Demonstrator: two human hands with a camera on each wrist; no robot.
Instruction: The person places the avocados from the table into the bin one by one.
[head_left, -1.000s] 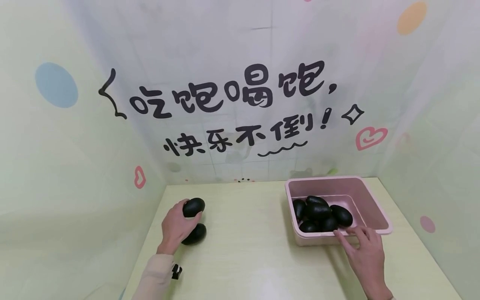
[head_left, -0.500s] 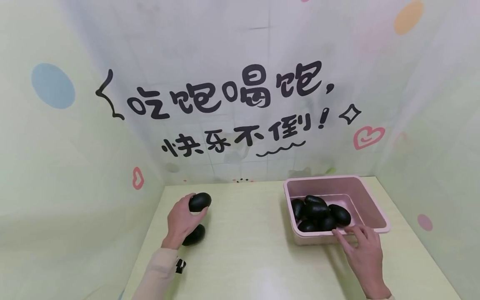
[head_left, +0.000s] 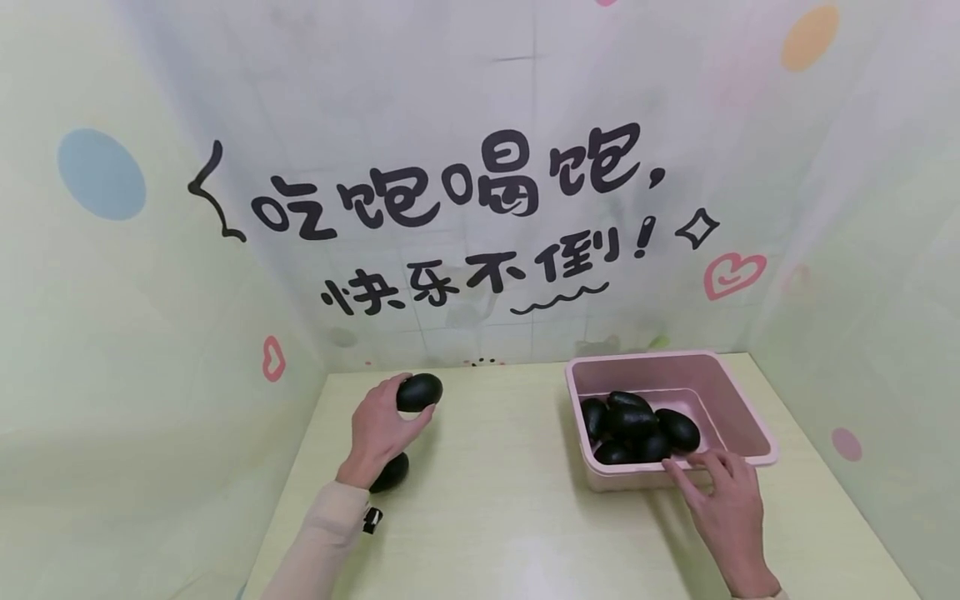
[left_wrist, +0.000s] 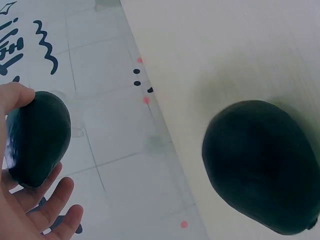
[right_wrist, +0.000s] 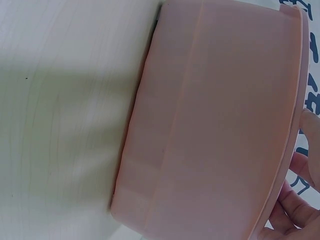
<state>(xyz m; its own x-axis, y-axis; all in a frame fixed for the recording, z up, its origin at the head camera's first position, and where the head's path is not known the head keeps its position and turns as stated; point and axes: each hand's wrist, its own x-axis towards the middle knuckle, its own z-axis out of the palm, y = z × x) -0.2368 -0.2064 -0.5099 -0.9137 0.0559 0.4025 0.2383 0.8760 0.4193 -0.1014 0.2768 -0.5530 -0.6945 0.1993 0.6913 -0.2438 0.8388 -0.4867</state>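
Observation:
My left hand (head_left: 381, 429) grips a dark avocado (head_left: 420, 392) between thumb and fingers, raised over the left part of the table. In the left wrist view this avocado (left_wrist: 42, 140) is dark green, with fingers curled under its lower end. Another avocado (head_left: 392, 473) lies on the table beneath my left wrist, partly hidden by it; the left wrist view shows that avocado (left_wrist: 260, 165) up close. My right hand (head_left: 731, 510) holds the front rim of a pink plastic bin (head_left: 738, 408). Inside the bin, several dark avocados (head_left: 633, 422) are heaped toward its left side.
The pale wood-look table (head_left: 495, 500) ends at a printed backdrop (head_left: 465, 100) behind, with similar side walls left and right. A small black clip-like piece (head_left: 372, 521) shows by the left sleeve. The bin stands at the table's back right.
My left hand has lifted the avocado and carried it right and slightly away from me, farther from the one on the table. My right hand has stayed on the bin's rim.

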